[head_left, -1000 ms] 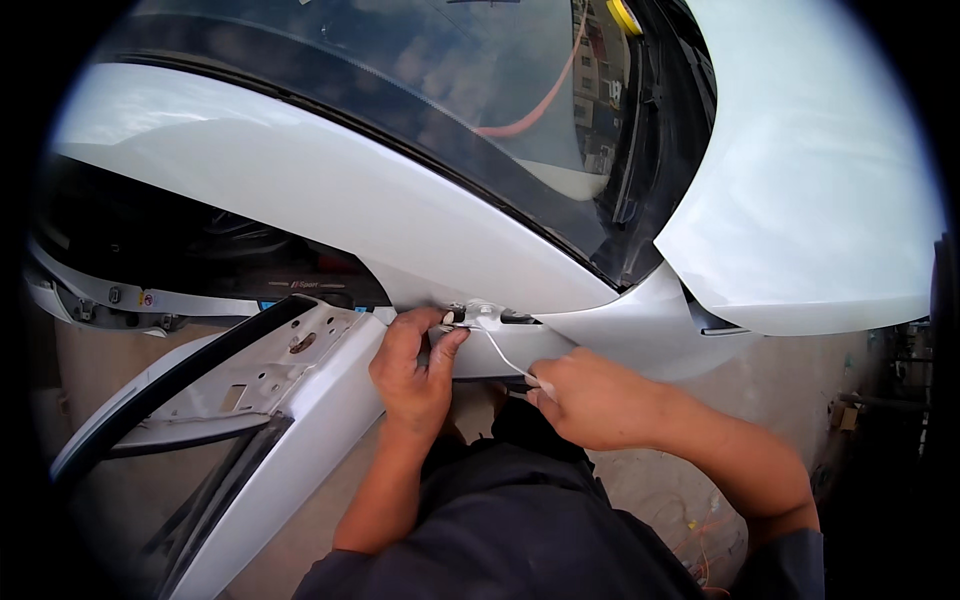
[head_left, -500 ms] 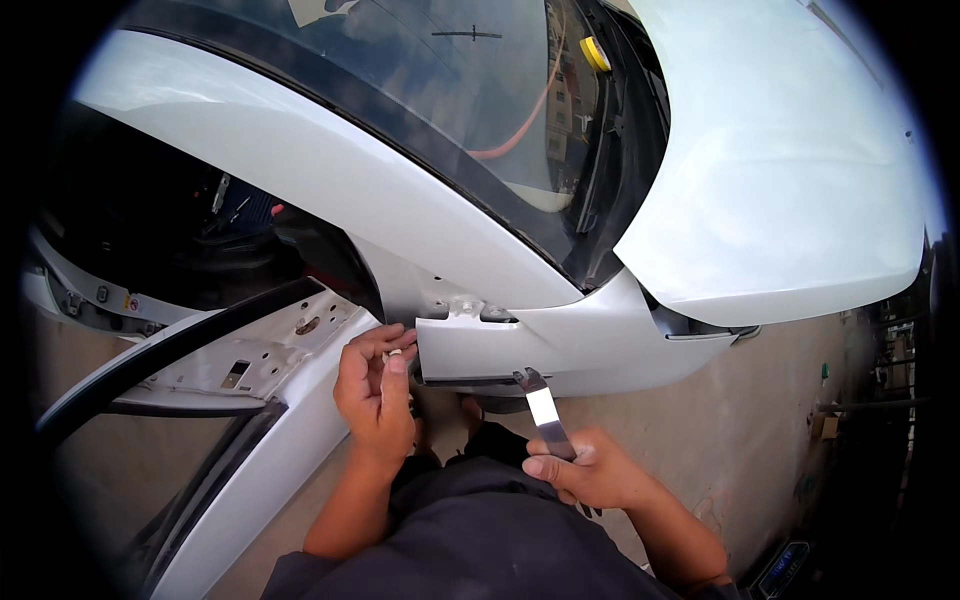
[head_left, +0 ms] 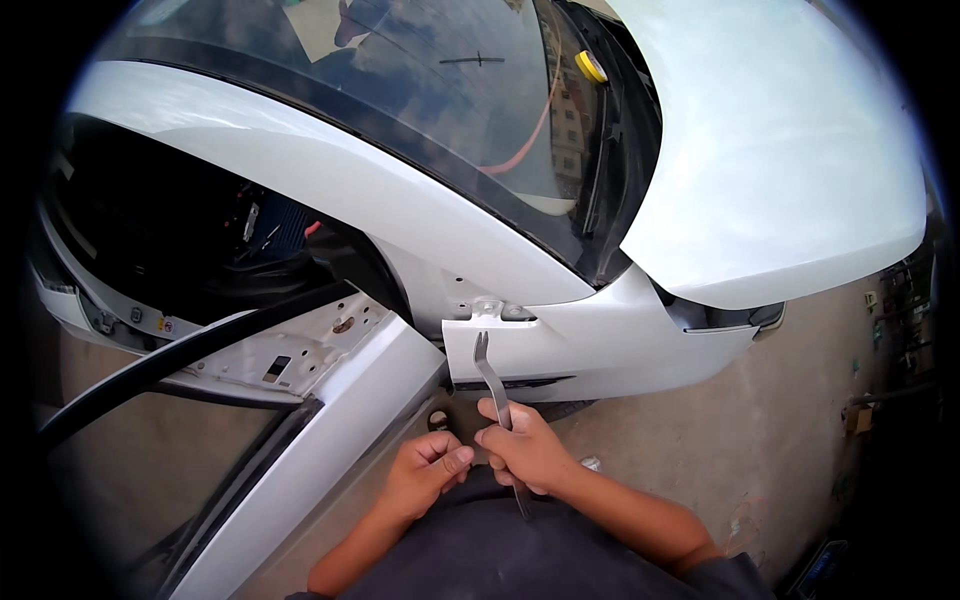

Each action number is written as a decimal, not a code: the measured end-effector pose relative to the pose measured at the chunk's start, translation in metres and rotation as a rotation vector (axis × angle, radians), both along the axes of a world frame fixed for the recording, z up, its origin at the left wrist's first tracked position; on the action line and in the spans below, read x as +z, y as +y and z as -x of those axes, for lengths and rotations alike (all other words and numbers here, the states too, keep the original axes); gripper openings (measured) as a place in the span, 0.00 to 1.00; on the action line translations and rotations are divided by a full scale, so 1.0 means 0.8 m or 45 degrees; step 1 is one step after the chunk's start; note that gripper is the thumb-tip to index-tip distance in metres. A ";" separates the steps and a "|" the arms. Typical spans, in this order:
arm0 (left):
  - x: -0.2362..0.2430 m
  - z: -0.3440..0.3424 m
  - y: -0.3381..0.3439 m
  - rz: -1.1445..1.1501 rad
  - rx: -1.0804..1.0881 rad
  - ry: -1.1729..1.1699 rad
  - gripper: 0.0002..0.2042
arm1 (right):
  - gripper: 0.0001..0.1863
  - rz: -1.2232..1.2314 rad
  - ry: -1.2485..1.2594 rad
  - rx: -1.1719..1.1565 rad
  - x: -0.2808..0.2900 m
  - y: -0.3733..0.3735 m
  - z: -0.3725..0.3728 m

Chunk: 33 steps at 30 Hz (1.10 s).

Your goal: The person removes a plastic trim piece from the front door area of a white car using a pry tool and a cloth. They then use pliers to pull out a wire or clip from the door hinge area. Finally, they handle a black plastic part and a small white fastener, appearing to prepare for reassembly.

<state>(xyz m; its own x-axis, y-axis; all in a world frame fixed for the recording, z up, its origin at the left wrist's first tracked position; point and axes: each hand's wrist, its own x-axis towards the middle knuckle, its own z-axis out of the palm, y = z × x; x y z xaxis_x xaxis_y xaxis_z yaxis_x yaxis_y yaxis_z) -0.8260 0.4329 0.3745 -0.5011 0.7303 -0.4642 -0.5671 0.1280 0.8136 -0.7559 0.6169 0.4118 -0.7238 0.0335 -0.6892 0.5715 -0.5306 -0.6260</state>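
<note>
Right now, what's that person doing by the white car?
Someone is standing beside the white car, gripping a forked metal tool in their right hand. The tool's forked end points toward the car's fender, but I can't tell whether it touches. The left hand is curled close by, and I can't see whether it holds anything. The car's front door is open.

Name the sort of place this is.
Likely a car repair spot, perhaps outdoors: a car door stands open, the right hand holds a forked metal tool, and the windshield shows sky reflections.
</note>
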 end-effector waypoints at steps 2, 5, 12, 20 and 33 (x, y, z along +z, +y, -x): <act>0.012 -0.010 -0.005 0.114 -0.089 0.232 0.15 | 0.10 0.141 0.032 -0.156 -0.005 -0.014 0.008; 0.032 -0.019 -0.019 0.117 -0.142 0.562 0.19 | 0.12 0.410 0.066 -0.367 -0.007 -0.024 0.020; 0.074 -0.031 -0.027 0.224 -0.330 0.787 0.20 | 0.13 0.714 0.130 -0.540 -0.012 -0.024 0.035; 0.095 -0.034 0.003 0.427 -0.376 1.058 0.16 | 0.14 0.791 0.146 -0.631 -0.010 -0.023 0.057; 0.087 -0.018 0.001 0.657 -0.212 1.429 0.07 | 0.15 0.764 0.237 -0.787 -0.013 -0.047 0.079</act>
<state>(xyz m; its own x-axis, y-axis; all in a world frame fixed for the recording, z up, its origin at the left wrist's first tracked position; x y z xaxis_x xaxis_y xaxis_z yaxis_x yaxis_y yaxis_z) -0.8113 0.4334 0.4440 -0.7247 0.6830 -0.0913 0.4617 0.5797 0.6714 -0.8193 0.5797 0.4013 -0.7984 0.1262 -0.5888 -0.0100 -0.9804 -0.1966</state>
